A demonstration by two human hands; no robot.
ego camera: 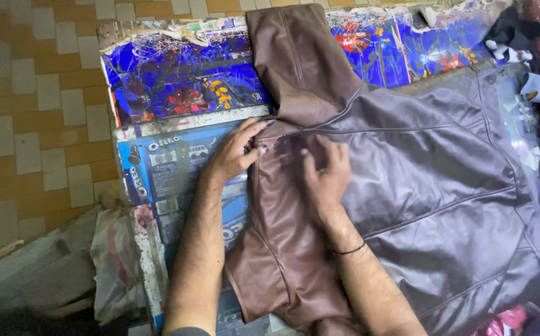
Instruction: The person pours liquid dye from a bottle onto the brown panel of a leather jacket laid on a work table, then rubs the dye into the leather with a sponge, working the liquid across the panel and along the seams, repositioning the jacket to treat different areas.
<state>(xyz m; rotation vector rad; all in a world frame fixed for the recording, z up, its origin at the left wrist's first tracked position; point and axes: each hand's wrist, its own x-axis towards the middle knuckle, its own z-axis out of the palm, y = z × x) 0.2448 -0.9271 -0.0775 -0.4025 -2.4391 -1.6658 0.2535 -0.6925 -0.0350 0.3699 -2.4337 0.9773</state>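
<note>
1. tiled floor point(40, 93) in orange and cream squares filled the left of what we saw, and beside it stood our bench point(176, 93), covered with flattened printed cardboard in blue, red and white.
2. a brown leather jacket point(432, 180) lay spread over the bench, its body running off to the right and its sleeve point(282, 249) lying as a long strip from the top of the view down toward us.
3. our left hand point(236, 152) rested flat at the sleeve's left edge, fingers stretched out and pointing right; it was open and pressed down, gripping nothing.
4. our right hand point(327, 171) lay on the leather just right of the left, fingers bent and pressing near the seam where sleeve met body; we could not tell whether the fingertips pinched a fold or only pressed it. a thin dark band point(349, 250) circled that wrist.
5. the spot between the two hands was dark and looked wet or smeared, and both hands sat equally close to it, one on each side, with the sleeve's long axis running between them.
6. a crumpled pale sack point(117, 261) leaned at the bench's near left edge.
7. the jacket's lower right was cut off, the clutter point(531, 56) in the top right corner was too dim to name, and the sleeve's near end fell out of view.
</note>
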